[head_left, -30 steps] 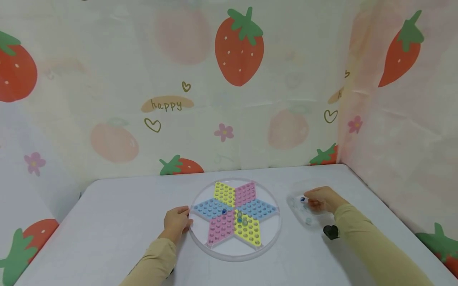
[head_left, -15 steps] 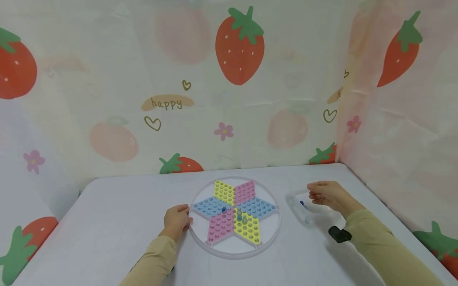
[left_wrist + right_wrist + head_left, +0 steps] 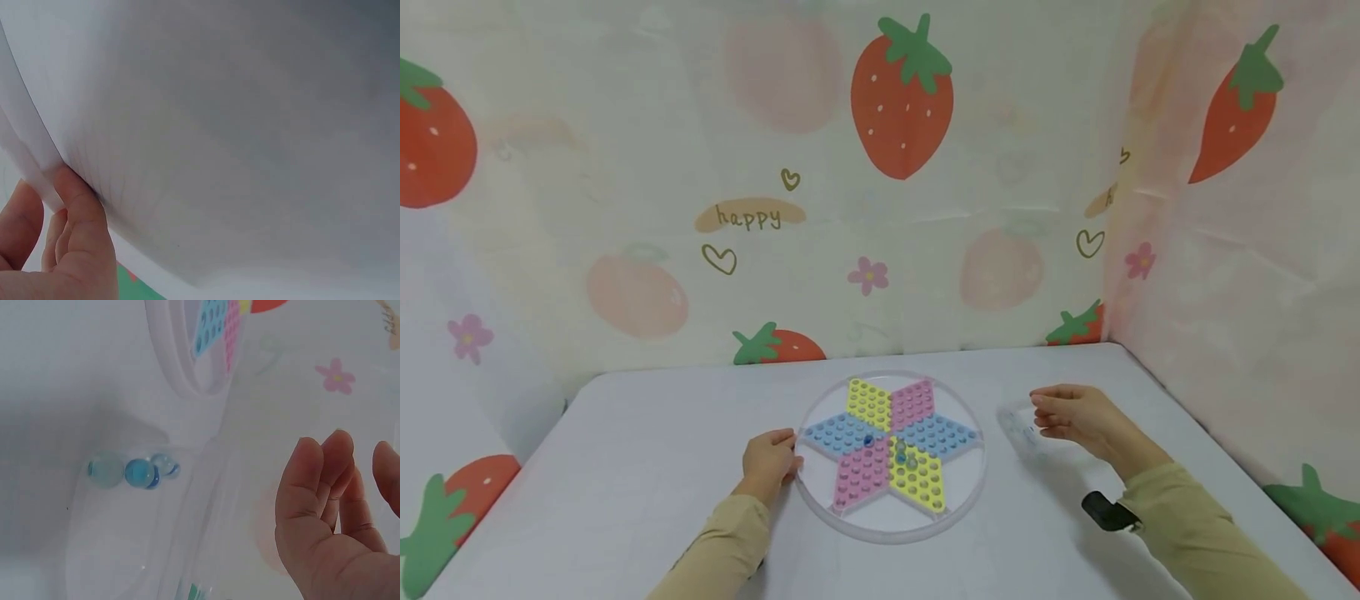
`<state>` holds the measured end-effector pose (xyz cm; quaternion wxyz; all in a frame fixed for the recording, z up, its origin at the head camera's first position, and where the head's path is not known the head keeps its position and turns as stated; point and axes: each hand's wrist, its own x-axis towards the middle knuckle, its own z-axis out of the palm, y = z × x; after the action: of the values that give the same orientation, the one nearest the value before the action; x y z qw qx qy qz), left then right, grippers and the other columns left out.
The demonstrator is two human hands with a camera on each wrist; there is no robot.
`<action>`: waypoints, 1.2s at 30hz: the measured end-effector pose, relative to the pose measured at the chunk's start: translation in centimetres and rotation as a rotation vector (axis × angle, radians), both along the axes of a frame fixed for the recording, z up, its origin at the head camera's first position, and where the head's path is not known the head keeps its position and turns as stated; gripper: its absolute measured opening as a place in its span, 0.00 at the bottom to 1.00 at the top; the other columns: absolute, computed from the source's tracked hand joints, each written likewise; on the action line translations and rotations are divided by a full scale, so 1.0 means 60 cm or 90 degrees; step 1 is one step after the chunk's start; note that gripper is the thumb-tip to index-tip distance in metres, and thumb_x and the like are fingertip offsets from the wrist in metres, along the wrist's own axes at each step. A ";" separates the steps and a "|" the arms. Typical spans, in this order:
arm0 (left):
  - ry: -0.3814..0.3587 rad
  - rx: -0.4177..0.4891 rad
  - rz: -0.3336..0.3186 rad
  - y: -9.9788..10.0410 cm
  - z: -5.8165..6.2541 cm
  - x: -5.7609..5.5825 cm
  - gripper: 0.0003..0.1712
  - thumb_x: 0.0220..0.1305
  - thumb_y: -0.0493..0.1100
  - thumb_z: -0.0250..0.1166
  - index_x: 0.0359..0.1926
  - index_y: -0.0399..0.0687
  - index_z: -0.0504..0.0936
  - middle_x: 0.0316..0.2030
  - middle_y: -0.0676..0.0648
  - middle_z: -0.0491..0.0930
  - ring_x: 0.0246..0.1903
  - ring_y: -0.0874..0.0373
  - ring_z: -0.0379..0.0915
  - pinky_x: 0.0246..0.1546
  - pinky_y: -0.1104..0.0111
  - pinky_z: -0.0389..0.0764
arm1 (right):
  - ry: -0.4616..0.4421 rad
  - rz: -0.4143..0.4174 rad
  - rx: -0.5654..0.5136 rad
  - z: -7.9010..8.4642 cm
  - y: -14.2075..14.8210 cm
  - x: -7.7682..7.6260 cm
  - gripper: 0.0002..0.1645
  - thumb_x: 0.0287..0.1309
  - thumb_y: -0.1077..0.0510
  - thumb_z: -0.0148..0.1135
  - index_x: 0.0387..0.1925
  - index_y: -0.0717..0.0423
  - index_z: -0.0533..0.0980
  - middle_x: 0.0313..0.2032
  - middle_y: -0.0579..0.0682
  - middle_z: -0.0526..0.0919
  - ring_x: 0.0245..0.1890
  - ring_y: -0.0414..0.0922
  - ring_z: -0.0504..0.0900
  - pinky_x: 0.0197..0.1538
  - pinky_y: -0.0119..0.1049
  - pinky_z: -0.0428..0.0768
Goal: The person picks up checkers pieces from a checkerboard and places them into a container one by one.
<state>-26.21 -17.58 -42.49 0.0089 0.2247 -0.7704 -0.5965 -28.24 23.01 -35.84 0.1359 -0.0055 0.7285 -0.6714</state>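
A round Chinese checkers board (image 3: pixel 863 479) with a yellow, pink and blue star lies mid-table in the head view. My left hand (image 3: pixel 769 458) holds its left rim; in the left wrist view the thumb is on one side of the rim and the fingers (image 3: pixel 81 203) on the other. A few marbles (image 3: pixel 901 457) sit near the star's centre. My right hand (image 3: pixel 1078 417) hovers above a clear plastic box (image 3: pixel 1017 437), fingers relaxed and thumb apart, with nothing visible between them. Several marbles (image 3: pixel 139 473) lie in that box in the right wrist view.
White cloth covers the table (image 3: pixel 685 433). A strawberry-print curtain (image 3: pixel 940 208) hangs behind it and along both sides. A black band (image 3: pixel 1108 511) is worn on the right wrist.
My right hand has lifted from beside the dark blue marble in the box, then shifted slightly left above it. The left hand stays at the board's rim.
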 end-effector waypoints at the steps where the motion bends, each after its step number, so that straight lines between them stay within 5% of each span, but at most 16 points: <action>1: 0.000 0.000 0.002 0.000 0.000 0.001 0.25 0.63 0.25 0.56 0.62 0.29 0.71 0.61 0.33 0.71 0.49 0.46 0.73 0.30 0.71 0.76 | 0.004 0.004 0.001 0.000 -0.004 0.002 0.13 0.66 0.59 0.60 0.47 0.64 0.75 0.31 0.49 0.79 0.33 0.43 0.81 0.40 0.34 0.81; 17: 0.017 -0.001 0.010 -0.003 -0.006 -0.002 0.24 0.62 0.25 0.55 0.60 0.28 0.72 0.60 0.32 0.72 0.32 0.58 0.75 0.25 0.73 0.75 | 0.018 0.047 -0.015 -0.033 -0.094 0.015 0.19 0.65 0.61 0.60 0.52 0.72 0.73 0.31 0.51 0.79 0.32 0.43 0.80 0.40 0.35 0.81; 27: 0.015 -0.020 0.005 -0.006 -0.009 -0.003 0.25 0.62 0.25 0.56 0.61 0.29 0.72 0.60 0.33 0.72 0.40 0.51 0.76 0.26 0.73 0.76 | -0.002 0.098 -0.006 -0.064 -0.160 0.011 0.23 0.63 0.63 0.61 0.54 0.75 0.71 0.32 0.51 0.81 0.31 0.42 0.80 0.39 0.34 0.81; 36: 0.013 -0.016 0.001 -0.001 -0.006 -0.001 0.23 0.65 0.27 0.55 0.61 0.29 0.72 0.60 0.32 0.72 0.37 0.54 0.77 0.27 0.72 0.76 | -0.037 0.093 0.071 -0.082 -0.201 0.005 0.20 0.60 0.64 0.64 0.52 0.70 0.75 0.31 0.52 0.82 0.29 0.43 0.80 0.36 0.36 0.80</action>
<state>-26.24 -17.62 -42.85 0.0201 0.2196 -0.7775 -0.5889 -27.96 10.94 -40.73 0.2055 -0.0318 0.7583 -0.6179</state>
